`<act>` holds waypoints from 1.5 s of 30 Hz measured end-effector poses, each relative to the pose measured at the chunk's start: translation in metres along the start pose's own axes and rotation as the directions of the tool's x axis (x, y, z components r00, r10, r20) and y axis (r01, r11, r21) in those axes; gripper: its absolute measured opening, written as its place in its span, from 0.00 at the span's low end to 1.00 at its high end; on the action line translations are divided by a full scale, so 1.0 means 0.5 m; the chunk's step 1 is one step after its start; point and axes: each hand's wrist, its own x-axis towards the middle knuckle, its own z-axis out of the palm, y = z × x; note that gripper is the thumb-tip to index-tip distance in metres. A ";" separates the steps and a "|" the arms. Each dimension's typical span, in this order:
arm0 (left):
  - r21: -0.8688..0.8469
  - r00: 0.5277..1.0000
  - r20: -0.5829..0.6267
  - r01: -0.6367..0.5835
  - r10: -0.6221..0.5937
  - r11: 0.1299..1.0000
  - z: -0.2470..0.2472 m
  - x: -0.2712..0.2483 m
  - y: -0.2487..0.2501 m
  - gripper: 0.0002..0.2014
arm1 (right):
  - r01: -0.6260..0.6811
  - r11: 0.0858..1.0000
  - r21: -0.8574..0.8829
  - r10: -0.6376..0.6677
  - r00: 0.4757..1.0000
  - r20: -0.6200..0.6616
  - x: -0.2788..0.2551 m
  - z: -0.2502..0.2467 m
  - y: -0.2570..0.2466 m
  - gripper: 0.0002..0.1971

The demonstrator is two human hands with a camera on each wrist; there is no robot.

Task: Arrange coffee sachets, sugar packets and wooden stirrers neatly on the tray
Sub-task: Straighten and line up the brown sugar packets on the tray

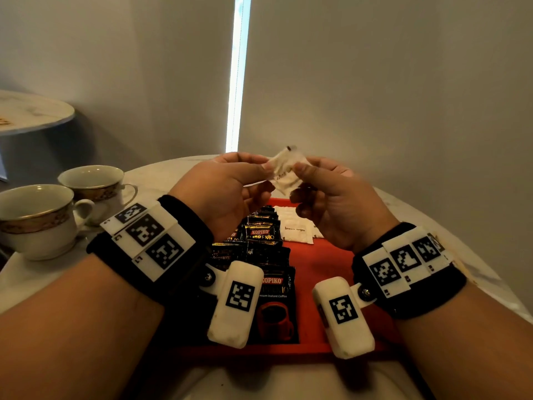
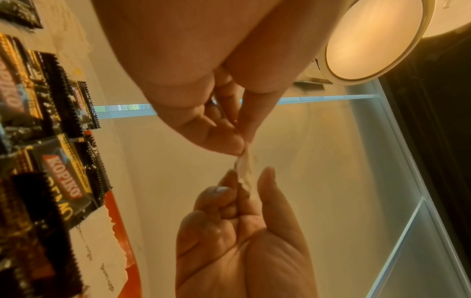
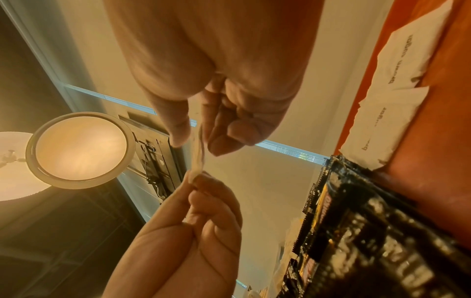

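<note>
Both hands hold one white sugar packet [image 1: 287, 172] up above the red tray [image 1: 326, 255]. The left hand [image 1: 227, 186] pinches one side and the right hand [image 1: 331, 194] pinches the other. Black coffee sachets [image 1: 259, 249] lie in a row on the tray, with more brown sugar packets [image 1: 295, 230] beside them.

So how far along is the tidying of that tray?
Partly done. Coffee sachets lie in an overlapping row on the red tray, with brown sugar packets beside them. The left hand and right hand pinch another sugar packet above. No wooden stirrers are visible yet.
</note>
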 end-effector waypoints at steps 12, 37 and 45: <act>0.109 0.996 0.074 0.039 -0.047 0.993 -0.009 -0.002 -0.001 0.25 | -0.002 0.998 -0.061 0.001 1.000 -0.003 -0.005 -0.003 -0.008 0.06; 0.085 1.000 0.002 -0.011 0.011 0.996 -0.011 0.017 -0.012 0.12 | 0.006 0.998 -0.062 -0.006 1.000 0.012 0.005 -0.012 0.001 0.17; 0.108 1.000 0.007 0.004 -0.005 0.994 -0.010 0.017 -0.015 0.18 | 0.004 0.997 -0.073 -0.003 1.000 0.007 0.006 -0.018 -0.003 0.17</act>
